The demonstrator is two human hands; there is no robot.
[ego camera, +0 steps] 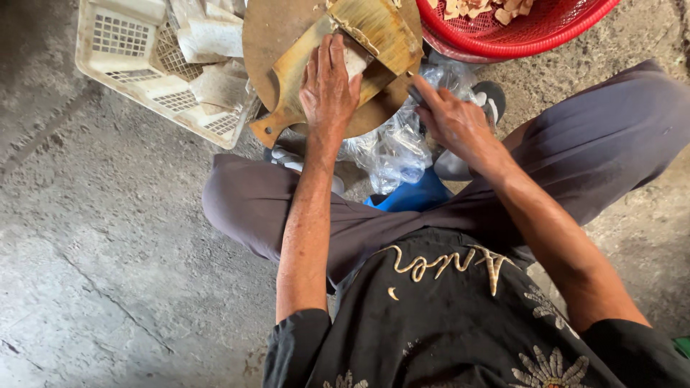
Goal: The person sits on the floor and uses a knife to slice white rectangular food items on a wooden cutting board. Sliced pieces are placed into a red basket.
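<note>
Both your hands were busy on the round wooden board (269, 36): left hand (329, 86) flat, pinning the pale, stiff slab (355, 61), right hand (449, 118) closed around the cleaver (377, 25) handle.

Single view only, worn on the head, looking steeply down over the chest and lap toward the concrete floor (108, 273). Facing forward and down, with black shirt (445, 323) filling the bottom edge and bent knees spreading to either side. Close in: left hand (329, 90) and right hand (453, 122) at arm's reach in the upper middle, over a round wooden board (269, 36). Cut off at the top edge, a white crate (129, 65) on the left and a red basket (517, 36) on the right. No second view to share anything with.
</note>
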